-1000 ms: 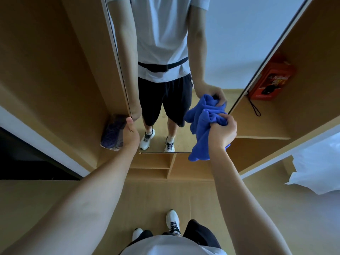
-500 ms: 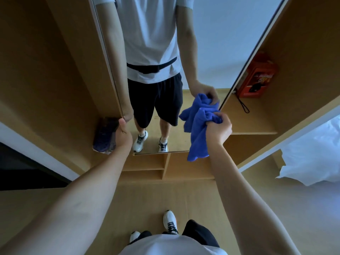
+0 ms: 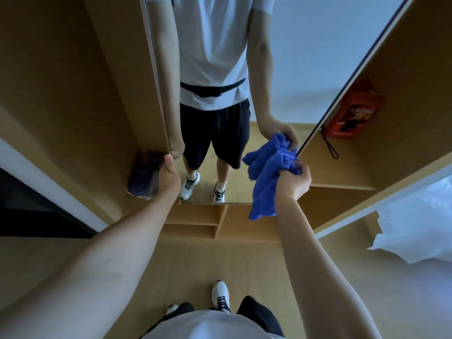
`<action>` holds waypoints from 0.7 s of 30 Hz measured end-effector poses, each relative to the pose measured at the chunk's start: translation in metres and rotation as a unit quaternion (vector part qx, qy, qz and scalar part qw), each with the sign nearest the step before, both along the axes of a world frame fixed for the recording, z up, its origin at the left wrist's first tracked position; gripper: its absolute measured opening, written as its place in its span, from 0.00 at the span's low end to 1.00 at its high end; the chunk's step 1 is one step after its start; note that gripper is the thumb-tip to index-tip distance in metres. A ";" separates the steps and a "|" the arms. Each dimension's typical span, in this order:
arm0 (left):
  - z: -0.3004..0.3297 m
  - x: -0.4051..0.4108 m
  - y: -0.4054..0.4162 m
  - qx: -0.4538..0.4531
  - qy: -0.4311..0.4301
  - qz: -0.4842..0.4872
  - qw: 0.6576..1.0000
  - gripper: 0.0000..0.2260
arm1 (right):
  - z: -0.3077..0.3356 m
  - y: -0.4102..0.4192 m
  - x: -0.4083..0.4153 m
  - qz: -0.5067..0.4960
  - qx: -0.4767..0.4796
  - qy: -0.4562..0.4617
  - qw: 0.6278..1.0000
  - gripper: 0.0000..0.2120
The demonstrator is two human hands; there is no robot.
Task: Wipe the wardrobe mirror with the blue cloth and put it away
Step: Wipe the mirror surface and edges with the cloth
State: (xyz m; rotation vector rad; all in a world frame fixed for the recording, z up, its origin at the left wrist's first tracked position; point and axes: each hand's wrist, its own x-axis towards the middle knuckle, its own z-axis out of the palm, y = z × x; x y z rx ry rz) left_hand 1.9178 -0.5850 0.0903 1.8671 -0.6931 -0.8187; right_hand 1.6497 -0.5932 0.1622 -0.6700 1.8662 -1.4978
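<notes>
The wardrobe mirror (image 3: pixel 305 69) stands upright before me on an open door panel and reflects my body and arms. A crumpled blue cloth (image 3: pixel 266 177) is bunched in my right hand (image 3: pixel 292 182), which grips it at the mirror's lower right corner; the cloth's loose end hangs below the mirror's bottom edge. My left hand (image 3: pixel 168 177) holds the mirror's lower left edge, thumb on the front and fingers hidden behind the panel.
Wooden wardrobe shelves (image 3: pixel 342 184) open to the right, with a red box (image 3: pixel 352 116) and a black cord on one. A dark purple packet (image 3: pixel 144 177) sits on the left shelf behind my left hand. Low compartments (image 3: pixel 195 221) lie under the mirror. White bedding (image 3: pixel 420 228) is at right.
My right hand with the cloth has shifted slightly right and down along the mirror's lower right corner. My left hand stays on the mirror's left edge.
</notes>
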 end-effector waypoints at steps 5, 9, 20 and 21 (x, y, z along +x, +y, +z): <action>0.006 -0.002 0.002 0.007 0.022 -0.001 1.000 0.31 | 0.008 -0.002 0.004 -0.043 -0.051 -0.020 0.998 0.09; 0.006 -0.002 0.002 0.010 0.016 -0.006 1.000 0.30 | -0.009 -0.002 0.001 -0.026 0.053 -0.101 0.993 0.06; -0.002 0.003 -0.001 0.012 -0.015 -0.005 1.000 0.33 | 0.044 -0.009 -0.011 0.007 -0.109 0.008 0.994 0.12; -0.001 0.002 -0.001 0.013 -0.013 -0.002 1.000 0.33 | 0.045 -0.011 -0.010 0.005 -0.114 0.014 0.993 0.13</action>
